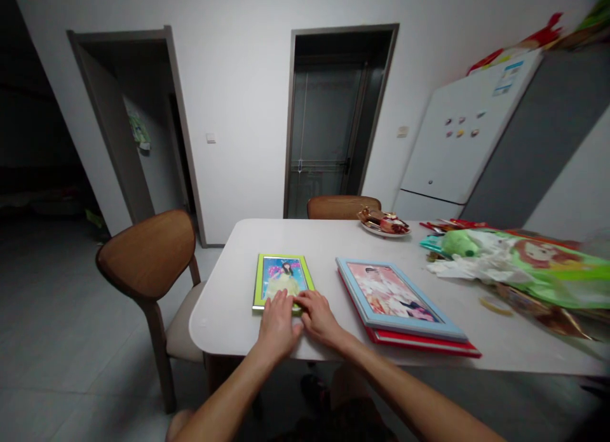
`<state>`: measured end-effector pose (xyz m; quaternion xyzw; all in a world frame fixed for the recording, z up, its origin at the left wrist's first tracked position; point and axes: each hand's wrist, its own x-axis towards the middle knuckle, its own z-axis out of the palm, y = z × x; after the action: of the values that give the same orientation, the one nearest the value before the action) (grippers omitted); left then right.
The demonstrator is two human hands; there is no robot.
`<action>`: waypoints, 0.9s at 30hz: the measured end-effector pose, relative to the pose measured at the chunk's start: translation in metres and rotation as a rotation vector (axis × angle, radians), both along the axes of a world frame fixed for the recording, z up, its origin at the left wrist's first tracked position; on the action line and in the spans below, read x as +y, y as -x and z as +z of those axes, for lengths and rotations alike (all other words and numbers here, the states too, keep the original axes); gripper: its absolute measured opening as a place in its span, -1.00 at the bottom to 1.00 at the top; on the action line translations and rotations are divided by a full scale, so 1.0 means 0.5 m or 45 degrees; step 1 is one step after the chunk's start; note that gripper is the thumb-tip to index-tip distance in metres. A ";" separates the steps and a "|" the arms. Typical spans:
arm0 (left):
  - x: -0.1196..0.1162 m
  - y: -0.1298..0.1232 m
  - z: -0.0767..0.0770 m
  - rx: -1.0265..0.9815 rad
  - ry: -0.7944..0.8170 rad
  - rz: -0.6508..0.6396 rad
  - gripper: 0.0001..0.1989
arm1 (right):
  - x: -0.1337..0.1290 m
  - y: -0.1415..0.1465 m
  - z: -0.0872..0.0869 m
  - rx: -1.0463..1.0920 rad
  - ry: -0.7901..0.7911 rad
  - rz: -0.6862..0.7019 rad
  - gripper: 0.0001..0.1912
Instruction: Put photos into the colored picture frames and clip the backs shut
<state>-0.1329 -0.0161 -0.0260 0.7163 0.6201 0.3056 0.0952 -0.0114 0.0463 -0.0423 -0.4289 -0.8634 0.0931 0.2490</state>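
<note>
A picture frame with a lime-green border (pixel 260 277) lies flat on the white table (pixel 229 331), its picture showing a figure in a pale yellow dress. My left hand (pixel 279 324) rests on the frame's near edge, fingers stretched forward over it. Beside it, my right hand (pixel 320 316) touches the same edge near its right corner, with bent fingers close to my left hand; whether they grip anything is hard to make out. To the right, a larger light-blue frame (pixel 395 289) lies on top of a red one (pixel 429 345).
A plate (pixel 398 234) with wrapped items stands at the table's back. Green and white plastic bags (pixel 505 258) cover the right side. One wooden chair (pixel 152 258) stands at the left, another (pixel 343 207) behind the table. A white fridge (pixel 457 137) is at the back right.
</note>
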 end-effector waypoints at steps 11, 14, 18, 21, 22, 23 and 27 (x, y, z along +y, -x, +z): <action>-0.087 -0.059 0.010 0.521 -0.045 -0.218 -0.75 | -0.088 -0.088 0.016 0.765 0.248 -0.136 -0.64; -0.095 -0.057 0.021 0.535 -0.057 -0.256 -0.83 | -0.084 -0.086 0.015 0.796 0.265 -0.155 -0.65; -0.106 -0.049 0.021 0.539 -0.131 -0.302 -0.75 | -0.086 -0.078 0.016 0.804 0.302 -0.134 -0.67; -0.109 -0.038 0.031 0.410 -0.245 -0.319 -0.73 | -0.086 -0.071 0.022 0.860 0.379 -0.144 -0.67; -0.109 -0.035 0.039 0.319 -0.293 -0.312 -0.71 | -0.086 -0.067 0.026 0.890 0.413 -0.136 -0.66; -0.108 -0.032 0.050 0.201 -0.349 -0.294 -0.69 | -0.086 -0.062 0.030 0.916 0.439 -0.118 -0.65; -0.110 -0.022 0.102 -0.414 -0.541 -0.056 -0.57 | -0.089 -0.034 0.052 0.906 0.426 0.007 -0.60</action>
<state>-0.1217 -0.0713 0.0251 0.6751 0.5029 0.5376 0.0477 0.0057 0.0016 -0.0165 -0.4021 -0.6971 0.3761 0.4592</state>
